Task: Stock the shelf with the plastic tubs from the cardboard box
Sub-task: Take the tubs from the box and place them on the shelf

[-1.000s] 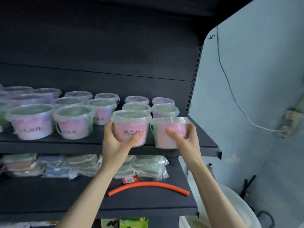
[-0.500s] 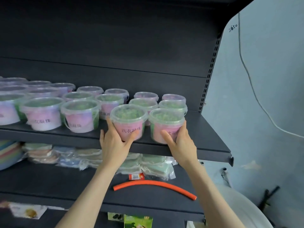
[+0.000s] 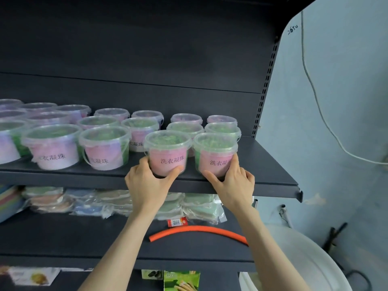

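left hand [image 3: 147, 183], right hand [image 3: 233, 185], both gripping, arms outstretched

The left hand [image 3: 147, 183] grips one pink-labelled tub [image 3: 168, 153], the right hand [image 3: 233, 181] another tub [image 3: 215, 155], both standing at the dark shelf [image 3: 270, 164] front, beside stocked tubs [image 3: 53, 147].

Shelf [image 3: 264, 162] bare at right end; tub rows [image 3: 185, 127] crowd left and back; clear headroom above.

Roughly eighteen tubs [image 3: 168, 162] (leftmost cut off), two hands [image 3: 147, 185], one orange hose [image 3: 197, 228].
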Demonstrator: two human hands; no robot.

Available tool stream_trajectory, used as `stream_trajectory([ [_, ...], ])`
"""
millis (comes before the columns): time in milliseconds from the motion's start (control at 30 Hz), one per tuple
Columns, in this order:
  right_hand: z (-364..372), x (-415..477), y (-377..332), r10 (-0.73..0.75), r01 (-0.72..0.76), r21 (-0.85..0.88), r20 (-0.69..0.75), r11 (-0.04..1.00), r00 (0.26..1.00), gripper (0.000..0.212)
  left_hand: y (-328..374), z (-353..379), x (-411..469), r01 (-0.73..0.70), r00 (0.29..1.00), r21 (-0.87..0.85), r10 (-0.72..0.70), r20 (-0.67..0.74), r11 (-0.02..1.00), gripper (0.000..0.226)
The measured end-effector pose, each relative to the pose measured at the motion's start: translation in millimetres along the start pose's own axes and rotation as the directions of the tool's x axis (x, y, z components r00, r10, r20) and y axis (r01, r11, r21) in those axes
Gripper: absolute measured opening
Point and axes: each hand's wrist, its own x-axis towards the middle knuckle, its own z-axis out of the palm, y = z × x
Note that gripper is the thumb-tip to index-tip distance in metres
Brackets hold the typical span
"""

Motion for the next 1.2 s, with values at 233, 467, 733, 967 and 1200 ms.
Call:
stream_trajectory([
  [233,2,-1,2,-0.001,0.001,0.049,-0.012,0.999,1.000,0.093,-9,2,-1,-0.070,0.998,0.083,0.071,-0.002,0.994,0.081],
  [467,0,-3,1,0.006,-0.006,0.023,-0.001,1.000,1.000,0.095,-12,14,-4,-0.085,0.996,0.178,0.077,0.052,0.980,0.097],
  [733,1,-14,-2,0.010,-0.008,-0.090,0.024,0.996,1.000,0.090,-16,9,-9,-0.167,0.981,0.279,0.132,0.142,0.946,0.093],
  [967,-21,-45,-6,-0.024,0.029,-0.075,0.074,0.997,0.997,0.044,-28,-27,-30,-0.306,0.935,0.249,0.240,0.262,0.919,0.044],
  [1200,-73,-93,-55,-0.131,0.131,0.021,-0.009,0.991,0.991,0.023,5,-120,-46,-0.347,0.916,0.103,0.313,0.251,0.932,0.018],
])
